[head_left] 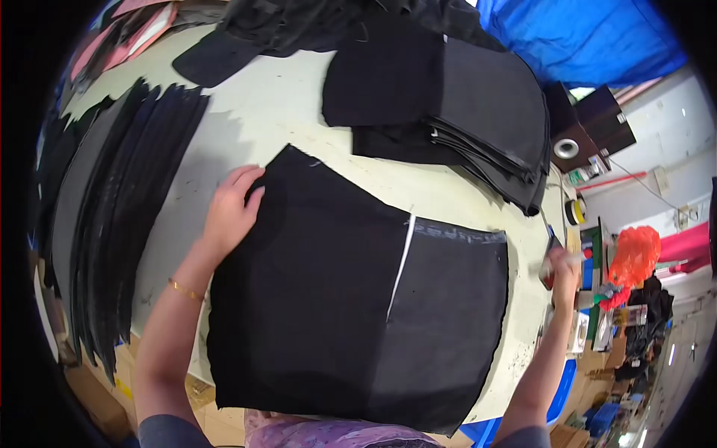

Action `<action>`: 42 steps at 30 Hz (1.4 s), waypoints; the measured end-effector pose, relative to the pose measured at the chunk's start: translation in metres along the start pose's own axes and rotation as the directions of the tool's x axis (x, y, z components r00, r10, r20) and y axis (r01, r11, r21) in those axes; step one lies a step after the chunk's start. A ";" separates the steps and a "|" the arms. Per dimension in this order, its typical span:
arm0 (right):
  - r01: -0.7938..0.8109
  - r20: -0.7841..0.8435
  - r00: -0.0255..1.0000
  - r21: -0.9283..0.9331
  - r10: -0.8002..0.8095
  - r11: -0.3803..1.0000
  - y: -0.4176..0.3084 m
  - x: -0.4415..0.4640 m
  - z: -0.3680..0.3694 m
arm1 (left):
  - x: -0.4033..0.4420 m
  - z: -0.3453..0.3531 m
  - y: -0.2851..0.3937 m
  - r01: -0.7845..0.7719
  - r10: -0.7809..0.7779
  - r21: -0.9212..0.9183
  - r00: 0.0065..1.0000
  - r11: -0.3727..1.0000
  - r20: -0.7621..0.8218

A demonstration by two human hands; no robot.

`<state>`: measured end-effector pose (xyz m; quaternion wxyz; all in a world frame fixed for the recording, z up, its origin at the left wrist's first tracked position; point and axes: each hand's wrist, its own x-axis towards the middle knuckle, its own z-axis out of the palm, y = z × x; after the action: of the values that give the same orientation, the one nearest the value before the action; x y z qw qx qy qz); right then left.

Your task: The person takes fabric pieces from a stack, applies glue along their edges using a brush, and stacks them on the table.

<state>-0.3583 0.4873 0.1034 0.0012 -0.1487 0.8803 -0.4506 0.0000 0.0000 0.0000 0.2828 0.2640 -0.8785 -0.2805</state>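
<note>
Across the desk point(258, 104) before you lies black cloth point(299, 284), likely light and limp, best held by its corners; your left hand point(228, 213) is at its edge, fingers loosely parted; your right hand's point(564, 275) grip is too blurred to tell.

The black-and-grey fabric panel point(306, 291) lies spread flat on the pale table point(272, 82).

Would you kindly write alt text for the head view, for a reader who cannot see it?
A dark fabric piece lies on a pale table, a person's left hand at its left edge; the blurred right hand is near the table's right edge, grip unclear. Dark fabric stacks lie beyond and leftward.
</note>
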 end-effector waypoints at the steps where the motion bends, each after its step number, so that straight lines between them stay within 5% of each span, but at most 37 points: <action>1: 0.063 0.064 0.996 0.038 -0.065 0.997 0.025 -0.008 -0.025 | -0.015 -0.001 0.019 0.176 -0.179 -0.110 0.984 0.978 -0.015; 2: -0.126 -0.058 0.991 -0.171 0.117 0.977 -0.014 -0.045 -0.015 | -0.029 -0.002 0.023 0.192 -0.197 -0.123 0.980 0.974 -0.030; 4: -0.311 0.147 0.920 -0.294 0.364 0.904 0.008 -0.121 0.023 | -0.047 -0.072 0.005 0.485 -0.476 -0.026 0.866 0.874 0.153; 6: -0.357 0.231 0.859 -0.371 0.458 0.857 -0.004 -0.158 0.024 | -0.052 -0.066 -0.004 0.235 -0.287 0.188 0.900 0.954 0.329; 9: -0.353 0.191 0.900 -0.212 0.393 0.911 0.027 -0.142 0.020 | -0.033 -0.045 0.010 0.273 -0.278 0.063 0.954 0.960 0.109; 11: 0.002 0.113 0.991 -0.510 0.065 0.860 0.031 -0.124 0.024 | -0.039 -0.039 0.019 0.242 -0.242 0.015 0.970 0.970 -0.028; 12: 0.097 0.098 0.995 -0.744 -0.036 0.661 -0.007 -0.140 0.036 | -0.050 -0.044 0.019 0.320 -0.320 0.029 0.947 0.947 -0.005; 14: 0.069 0.191 0.975 -0.740 0.111 0.669 -0.075 -0.172 0.054 | -0.086 -0.073 0.032 0.424 -0.423 0.015 0.899 0.905 0.109; 16: 0.279 0.540 0.840 -0.498 0.042 0.821 -0.114 -0.224 0.076 | -0.134 -0.094 0.046 0.501 -0.507 0.086 0.833 0.861 0.220; 17: 0.568 0.630 0.693 -0.176 -0.351 0.804 -0.111 -0.252 0.099 | -0.160 -0.104 0.054 0.517 -0.499 0.008 0.824 0.856 0.268; 19: 0.766 0.851 0.515 -0.510 0.101 0.392 -0.147 -0.298 0.119 | -0.204 -0.117 0.071 0.474 -0.445 -0.004 0.830 0.881 0.337; 22: 0.741 0.848 0.495 -0.526 0.191 0.418 -0.161 -0.306 0.114 | -0.242 -0.125 0.067 0.585 -0.516 -0.147 0.788 0.798 0.334; 25: 0.505 0.851 0.481 -0.075 -0.209 0.860 -0.176 -0.282 0.084 | -0.265 -0.130 0.061 0.678 -0.588 -0.291 0.733 0.675 0.341; 26: 0.433 0.776 0.502 0.157 -0.382 0.888 -0.178 -0.275 0.086 | -0.266 -0.131 0.061 0.701 -0.605 -0.351 0.713 0.621 0.354; 29: 0.305 0.607 0.608 0.415 -0.511 0.857 -0.201 -0.276 0.139 | -0.266 -0.133 0.060 0.732 -0.641 -0.518 0.662 0.442 0.388; 31: 0.174 0.755 0.494 0.399 -0.431 0.900 -0.220 -0.293 0.184 | -0.274 -0.131 0.055 0.709 -0.635 -0.563 0.677 0.424 0.373; 34: 0.199 0.821 0.275 0.461 -0.501 0.865 -0.234 -0.318 0.238 | -0.284 -0.127 0.048 0.626 -0.595 -0.679 0.730 0.384 0.337; 39: 0.267 0.870 0.146 0.424 -0.471 0.866 -0.232 -0.325 0.256 | -0.278 -0.130 0.051 0.683 -0.664 -0.676 0.644 0.277 0.379; 42: 0.283 0.927 0.227 0.231 -0.299 0.931 -0.206 -0.285 0.208 | -0.277 -0.130 0.051 0.685 -0.663 -0.685 0.636 0.249 0.395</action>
<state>-0.0034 0.2843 0.1058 0.4405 -0.5473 0.6581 -0.2707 0.2625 0.1638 0.0250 0.2092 0.4551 -0.4616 -0.7322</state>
